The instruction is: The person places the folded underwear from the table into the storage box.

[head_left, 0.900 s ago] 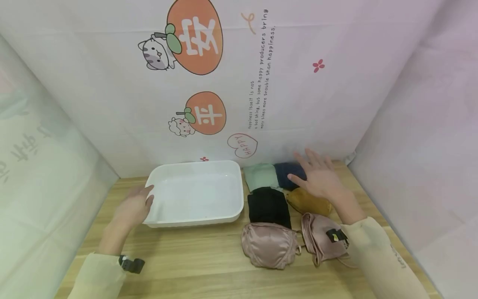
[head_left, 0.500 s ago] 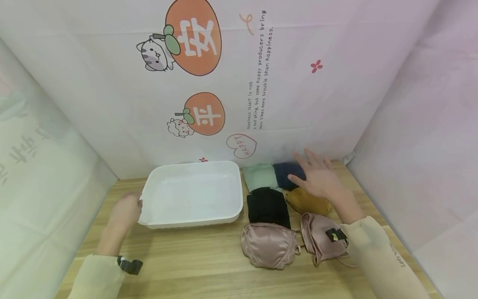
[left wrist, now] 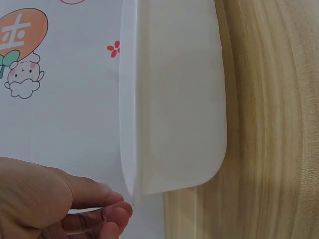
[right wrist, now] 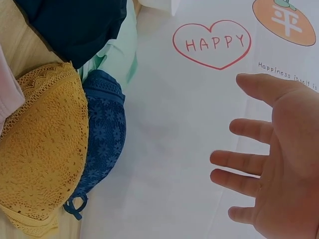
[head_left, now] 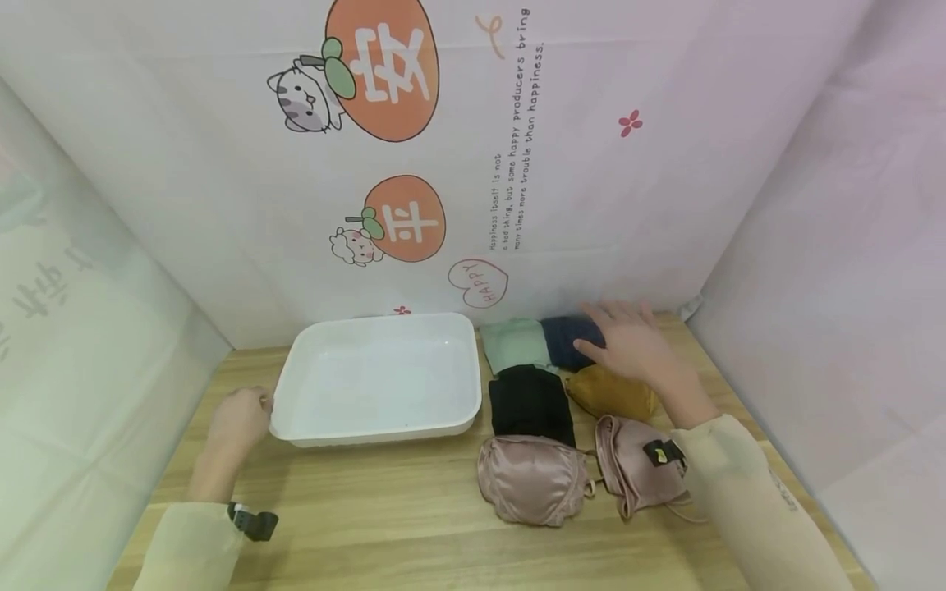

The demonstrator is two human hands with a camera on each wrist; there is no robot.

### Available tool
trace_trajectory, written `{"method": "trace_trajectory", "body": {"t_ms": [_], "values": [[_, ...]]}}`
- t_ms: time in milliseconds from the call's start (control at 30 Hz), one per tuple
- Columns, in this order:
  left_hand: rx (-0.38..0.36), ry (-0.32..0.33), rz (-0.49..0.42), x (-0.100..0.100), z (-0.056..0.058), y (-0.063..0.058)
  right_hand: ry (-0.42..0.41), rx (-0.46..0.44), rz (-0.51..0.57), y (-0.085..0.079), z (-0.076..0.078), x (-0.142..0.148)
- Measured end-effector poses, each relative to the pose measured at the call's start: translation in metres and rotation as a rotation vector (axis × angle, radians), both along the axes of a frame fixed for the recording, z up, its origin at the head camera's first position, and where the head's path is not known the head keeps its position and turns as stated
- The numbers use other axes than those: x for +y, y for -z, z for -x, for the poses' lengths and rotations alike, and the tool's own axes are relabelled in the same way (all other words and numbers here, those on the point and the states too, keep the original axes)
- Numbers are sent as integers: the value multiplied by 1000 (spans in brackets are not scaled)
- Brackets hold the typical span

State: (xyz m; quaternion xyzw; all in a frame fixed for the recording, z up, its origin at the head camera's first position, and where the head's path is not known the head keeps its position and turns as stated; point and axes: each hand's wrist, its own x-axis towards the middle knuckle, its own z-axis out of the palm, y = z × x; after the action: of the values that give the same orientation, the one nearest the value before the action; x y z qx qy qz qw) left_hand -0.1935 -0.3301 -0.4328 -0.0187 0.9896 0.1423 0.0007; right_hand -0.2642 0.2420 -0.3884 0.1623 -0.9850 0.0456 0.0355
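At the left end of the white plastic bin point(head_left: 377, 386), my left hand point(head_left: 238, 423) pinches the rim with thumb and curled fingers. The left wrist view has those fingertips point(left wrist: 117, 211) right at the rim's corner. My right hand point(head_left: 631, 341) is spread with its palm down, above the back right of the clothes. It overlaps a folded navy lace bra point(right wrist: 103, 129) in the head view. In front of that lies a mustard lace bra point(right wrist: 45, 149). A mint green garment point(head_left: 515, 345) and a black folded garment point(head_left: 530, 404) lie nearer the bin.
Two folded pink satin bras, a left one point(head_left: 534, 480) and a right one point(head_left: 639, 464), lie at the front of the clothes. The wooden tabletop point(head_left: 384, 517) is walled by printed white cloth point(head_left: 576, 180) behind and plain sides.
My left hand has come down and left from over the bin's rim to its outer edge, and the bin's left end has shifted slightly left. My right hand has barely moved.
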Motion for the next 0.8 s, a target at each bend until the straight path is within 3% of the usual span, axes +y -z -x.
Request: {"method": "trace_trajectory", "body": {"t_ms": [367, 600, 800], "values": [[-54, -37, -83, -10, 4, 13, -29, -12, -18, 4, 15, -3], [-126, -66, -220, -22, 7, 22, -43, -10, -7, 5, 19, -4], [-130, -81, -349, -31, 7, 32, -52, -28, -13, 3, 21, -7]]}}
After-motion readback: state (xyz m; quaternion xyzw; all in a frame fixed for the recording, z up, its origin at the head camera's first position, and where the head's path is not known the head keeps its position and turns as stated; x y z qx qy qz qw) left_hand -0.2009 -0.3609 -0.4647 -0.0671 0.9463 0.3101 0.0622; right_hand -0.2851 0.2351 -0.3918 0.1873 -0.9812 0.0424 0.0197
